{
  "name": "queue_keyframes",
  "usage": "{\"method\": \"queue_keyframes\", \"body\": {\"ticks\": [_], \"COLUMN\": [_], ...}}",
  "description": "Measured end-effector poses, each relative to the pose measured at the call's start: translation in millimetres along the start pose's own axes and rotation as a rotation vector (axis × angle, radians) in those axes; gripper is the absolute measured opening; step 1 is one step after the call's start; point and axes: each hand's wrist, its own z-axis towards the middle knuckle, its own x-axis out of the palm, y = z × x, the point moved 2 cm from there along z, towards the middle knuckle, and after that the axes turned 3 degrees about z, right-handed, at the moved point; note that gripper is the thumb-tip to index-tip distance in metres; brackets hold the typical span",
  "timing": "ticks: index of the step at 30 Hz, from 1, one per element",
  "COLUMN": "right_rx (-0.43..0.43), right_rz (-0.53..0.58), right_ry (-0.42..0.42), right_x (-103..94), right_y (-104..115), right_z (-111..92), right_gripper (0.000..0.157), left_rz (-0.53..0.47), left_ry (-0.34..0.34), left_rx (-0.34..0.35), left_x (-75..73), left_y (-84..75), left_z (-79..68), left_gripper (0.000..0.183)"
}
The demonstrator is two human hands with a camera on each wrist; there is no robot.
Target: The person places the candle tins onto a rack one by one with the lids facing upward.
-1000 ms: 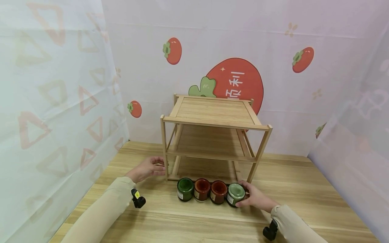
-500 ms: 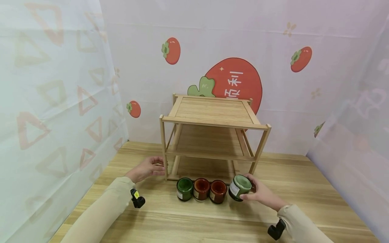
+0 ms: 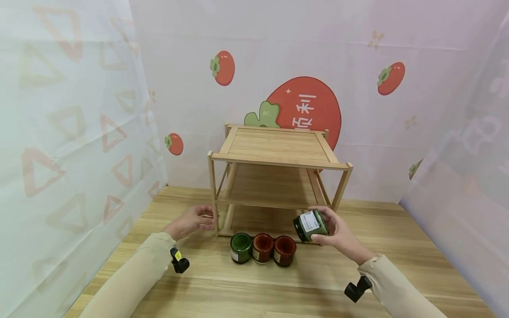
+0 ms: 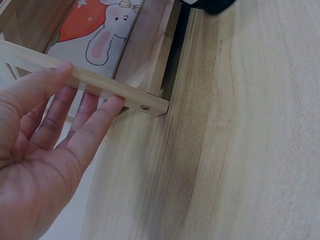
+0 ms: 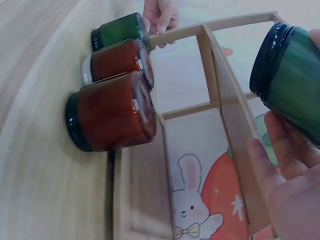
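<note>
In the head view, my right hand point(image 3: 333, 228) grips a green glass jar point(image 3: 310, 225) with a white label. The jar is tilted, its dark lid end to the left, at the front right of the wooden rack point(image 3: 278, 163). My left hand point(image 3: 194, 221) touches the rack's front left post; in the left wrist view, its thumb and fingertips rest against the post point(image 4: 95, 80). A dark green jar point(image 3: 241, 248) and two reddish-brown jars, one in the middle point(image 3: 263, 248) and one on the right point(image 3: 284, 251), stand in a row before the rack, lid ends down.
The rack has a top panel point(image 3: 282, 143), a middle shelf point(image 3: 274, 185) and a bottom shelf point(image 3: 270, 221). It stands on a wood-grain table point(image 3: 238, 291). A printed backdrop point(image 3: 183, 88) closes off the back and both sides.
My right hand has lifted the green jar from the right end of the row, raised it toward the rack and tipped it sideways. The left hand stays at the post.
</note>
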Motion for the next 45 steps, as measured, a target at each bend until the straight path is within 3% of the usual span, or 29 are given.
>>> {"method": "queue_keyframes", "body": {"ticks": [5, 24, 30, 37, 45], "right_rx": [0.016, -0.052, -0.039, -0.107, -0.115], "right_rz": [-0.023, -0.078, -0.143, -0.069, -0.039], "right_ry": [-0.016, -0.022, -0.034, -0.039, -0.066], "right_x": [0.2, -0.8, -2.6, -3.7, -3.9], "right_y": [0.7, 0.5, 1.4, -1.5, -0.8], "right_z": [3.3, 11.7, 12.2, 12.3, 12.3], "right_gripper": [0.066, 0.069, 0.068, 0.059, 0.059], "left_rz": [-0.016, -0.015, -0.015, -0.014, -0.013], "left_ry": [-0.011, -0.006, -0.005, -0.007, -0.005], "left_rx": [-0.010, -0.007, -0.012, -0.013, -0.015], "left_x": [-0.3, 0.6, -0.4, -0.9, -0.5], "left_y": [1.5, 1.5, 2.5, 2.3, 1.8], "left_z": [0.4, 1.4, 2.2, 2.4, 1.6], "left_gripper": [0.024, 0.022, 0.023, 0.024, 0.025]}}
